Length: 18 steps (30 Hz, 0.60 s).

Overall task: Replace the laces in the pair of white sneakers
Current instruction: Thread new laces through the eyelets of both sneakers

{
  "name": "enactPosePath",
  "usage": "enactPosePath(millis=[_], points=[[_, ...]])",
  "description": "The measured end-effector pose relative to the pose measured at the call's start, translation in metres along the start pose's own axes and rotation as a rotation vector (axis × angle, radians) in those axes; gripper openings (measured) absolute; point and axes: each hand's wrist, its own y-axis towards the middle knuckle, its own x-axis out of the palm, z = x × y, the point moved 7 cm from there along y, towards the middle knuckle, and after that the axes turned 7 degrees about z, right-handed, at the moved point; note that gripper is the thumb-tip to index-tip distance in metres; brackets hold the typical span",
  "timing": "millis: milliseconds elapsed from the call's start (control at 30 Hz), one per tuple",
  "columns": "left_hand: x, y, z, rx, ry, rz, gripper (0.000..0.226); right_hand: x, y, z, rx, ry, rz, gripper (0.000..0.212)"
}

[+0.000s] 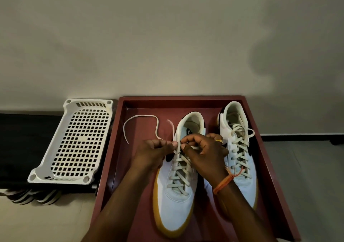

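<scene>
Two white sneakers with yellow soles lie in a dark red tray (pixel 268 160), toes toward me. The left sneaker (pixel 175 204) is laced most of the way up; its cream lace (pixel 141 118) trails loose over the tray floor to the left. My left hand (pixel 154 152) pinches the lace at the upper left eyelets. My right hand (pixel 204 148) pinches the lace beside it, over the tongue. The right sneaker (pixel 240 148) is fully laced, its lace ends lying loose near the collar.
A white perforated plastic basket (pixel 55 174) rests on a black bench left of the tray. Striped footwear (pixel 33 197) peeks out under the bench. A plain wall stands behind, and pale floor lies to the right of the tray.
</scene>
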Motion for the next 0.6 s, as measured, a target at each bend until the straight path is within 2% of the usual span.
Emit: enactPosePath(millis=[133,300,333,400,500,600], points=[[0.009,-0.005,0.006,-0.006,-0.056,-0.065,0.031,-0.002,-0.002,-0.005,-0.021,-0.025,0.010,0.013],[-0.023,0.007,0.025,0.188,-0.202,0.211,0.030,0.001,0.002,0.003,-0.004,-0.016,-0.040,0.015],[-0.029,0.009,0.024,0.197,-0.162,0.240,0.031,0.001,0.002,0.003,0.005,0.006,-0.056,0.013],[-0.026,0.011,0.014,0.149,0.005,0.178,0.037,0.000,0.002,0.004,0.026,0.057,-0.070,0.013],[-0.003,0.008,-0.005,-0.008,0.097,-0.061,0.044,-0.002,0.000,0.000,0.051,0.114,-0.091,0.011],[0.004,0.004,0.004,0.120,0.170,-0.042,0.034,-0.007,-0.002,-0.005,0.137,0.238,-0.106,0.020]])
